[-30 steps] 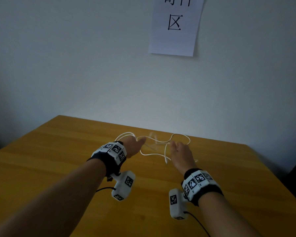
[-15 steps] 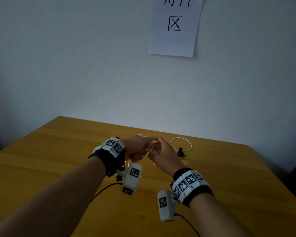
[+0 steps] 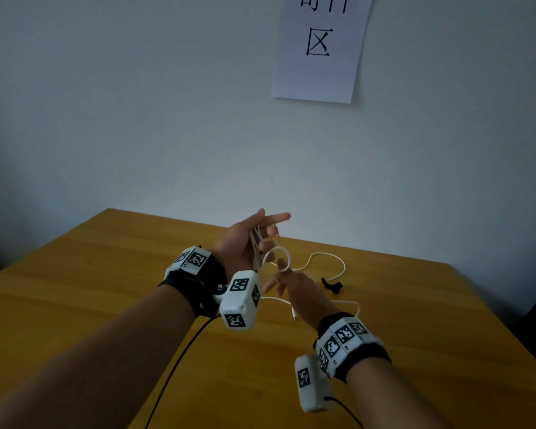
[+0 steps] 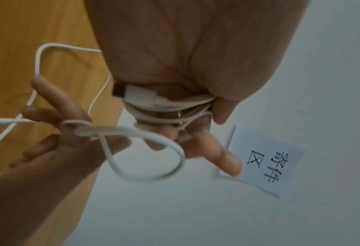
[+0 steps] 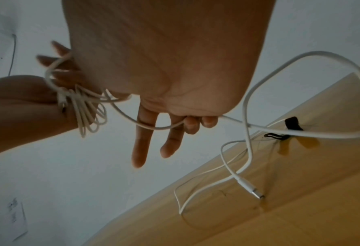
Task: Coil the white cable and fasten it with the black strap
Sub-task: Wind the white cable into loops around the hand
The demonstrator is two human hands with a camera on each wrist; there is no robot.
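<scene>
Holding several turns of the white cable [image 3: 322,264] wound around the fingers of the left hand [image 3: 245,239], raised above the wooden table [image 3: 75,305] with the index finger pointing out straight. Pinning a USB plug [image 4: 132,93] against those turns under the left thumb [image 4: 221,109], as seen from the left wrist view. Hanging a free loop of cable [image 4: 153,159] between the two hands, just below the wound bundle. Pinching the cable in the right hand [image 3: 294,289], its ring and little fingers curled around the strand while the index and middle fingers [image 5: 141,141] are sticking out straight. Trailing the rest of the cable down from the right hand onto the table, curving across the wood and ending in a small metal-tipped connector [image 5: 252,191] lying flat. Lying on the table beyond the right hand, the black strap [image 3: 331,285], apart from both hands and close to the slack cable; possibly crossed by a strand in the right wrist view, though blur there is making contact hard to judge. Hanging on the pale wall [image 3: 136,119] behind the table, a white paper sign [image 3: 321,48] with black printed characters. Wearing marker-covered wrist cameras [image 3: 240,300] on both forearms.
</scene>
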